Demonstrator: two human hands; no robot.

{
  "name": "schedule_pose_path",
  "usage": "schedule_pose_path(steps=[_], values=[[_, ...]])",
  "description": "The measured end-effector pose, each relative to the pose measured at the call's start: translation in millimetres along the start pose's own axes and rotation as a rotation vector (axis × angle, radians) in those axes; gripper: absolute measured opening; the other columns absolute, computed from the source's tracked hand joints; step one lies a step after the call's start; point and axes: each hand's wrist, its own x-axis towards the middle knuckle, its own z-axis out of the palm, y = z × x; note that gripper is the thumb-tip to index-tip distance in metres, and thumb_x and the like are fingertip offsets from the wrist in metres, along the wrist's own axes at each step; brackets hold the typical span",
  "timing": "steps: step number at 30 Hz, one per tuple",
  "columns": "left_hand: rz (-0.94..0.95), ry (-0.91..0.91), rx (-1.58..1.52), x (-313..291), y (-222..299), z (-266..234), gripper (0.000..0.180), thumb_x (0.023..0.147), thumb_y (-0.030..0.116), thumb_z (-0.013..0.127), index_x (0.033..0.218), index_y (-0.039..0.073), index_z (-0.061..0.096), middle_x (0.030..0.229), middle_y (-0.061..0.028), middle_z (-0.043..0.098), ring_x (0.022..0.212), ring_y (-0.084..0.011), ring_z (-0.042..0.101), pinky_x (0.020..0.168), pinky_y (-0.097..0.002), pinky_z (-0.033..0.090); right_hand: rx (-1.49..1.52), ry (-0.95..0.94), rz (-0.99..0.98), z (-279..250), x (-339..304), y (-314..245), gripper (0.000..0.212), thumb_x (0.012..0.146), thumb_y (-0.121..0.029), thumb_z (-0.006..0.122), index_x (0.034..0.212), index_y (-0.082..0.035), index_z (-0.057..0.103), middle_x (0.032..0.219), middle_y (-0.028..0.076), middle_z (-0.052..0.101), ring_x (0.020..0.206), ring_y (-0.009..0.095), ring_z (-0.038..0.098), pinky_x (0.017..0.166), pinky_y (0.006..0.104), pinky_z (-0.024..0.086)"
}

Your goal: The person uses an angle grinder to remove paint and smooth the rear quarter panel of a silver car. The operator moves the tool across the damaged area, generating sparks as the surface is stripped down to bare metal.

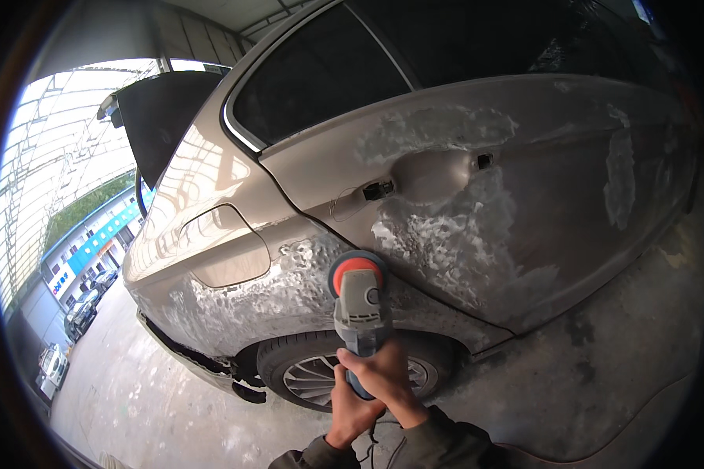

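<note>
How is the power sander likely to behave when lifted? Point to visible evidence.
The power sander should feel rigid, given its hard-looking grey housing. It may be nose-heavy: the broad disc sits ahead of the left hand and right hand. The thin dark cord would probably trail floppily, since it curves.

Under my disc sander (360,307), whose grey housing looks like hard satin plastic, the lower rear quarter panel (293,275) is scuffed rough, dimpled and silvery like bare metal, while the fuel flap (231,250) wears smooth, glossy beige paint. The rear door (555,184) I face has dull, matt paint broken by rough, chalky grey patches (446,242), below smooth dark window glass (477,47). My sleeves (450,444) are matt dark cloth, the tyre (271,361) dull black rubber, and the floor (149,383) worn, blotchy concrete.
</note>
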Motion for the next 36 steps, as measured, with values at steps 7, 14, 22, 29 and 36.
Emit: schedule_pose_path(steps=[7,14,22,29,36], values=[[-0.006,-0.133,-0.050,-0.6,7.2,29.3,0.083,0.066,0.030,0.089,0.126,-0.002,0.041,0.109,-0.0256,0.065,0.100,-0.0317,0.068,0.086,-0.0401,0.052,-0.175,0.116,0.020,-31.5,2.3,-1.6,0.058,0.068,-0.025,0.083,0.115,0.000,0.061,0.098,0.018,0.073,0.090,0.032,0.072,0.079,0.0407,0.056],[-0.044,-0.106,-0.262,-8.0,-6.2,52.1,0.080,0.066,0.030,0.089,0.123,-0.001,0.042,0.104,-0.0229,0.067,0.098,-0.0311,0.069,0.086,-0.0396,0.052,-0.219,0.168,-0.093,-40.8,1.9,4.2,0.059,0.068,-0.028,0.085,0.114,0.001,0.062,0.098,0.020,0.072,0.092,0.035,0.072,0.080,0.0404,0.056],[-0.070,-0.077,-0.260,2.1,25.7,53.5,0.078,0.066,0.030,0.088,0.121,0.000,0.042,0.099,-0.0248,0.068,0.093,-0.0362,0.070,0.081,-0.0411,0.054,-0.353,0.136,-0.035,-47.1,10.7,-42.2,0.057,0.067,-0.030,0.084,0.110,0.002,0.064,0.099,0.022,0.072,0.093,0.037,0.071,0.081,0.0412,0.055],[-0.059,-0.099,-0.289,0.5,29.3,54.3,0.079,0.067,0.030,0.088,0.123,0.000,0.041,0.100,-0.0256,0.068,0.095,-0.0363,0.069,0.083,-0.0422,0.053,-0.494,0.104,0.088,-48.3,8.6,-51.2,0.062,0.066,-0.031,0.084,0.113,0.002,0.063,0.098,0.021,0.072,0.092,0.038,0.071,0.082,0.0426,0.055],[-0.065,-0.097,-0.258,-11.8,15.7,63.9,0.083,0.067,0.032,0.088,0.125,-0.001,0.039,0.101,-0.0264,0.068,0.096,-0.0377,0.069,0.083,-0.0422,0.053,-0.487,0.101,0.047,-56.8,2.8,-28.5,0.062,0.065,-0.033,0.084,0.113,0.000,0.063,0.099,0.021,0.072,0.094,0.037,0.071,0.083,0.0441,0.055]])
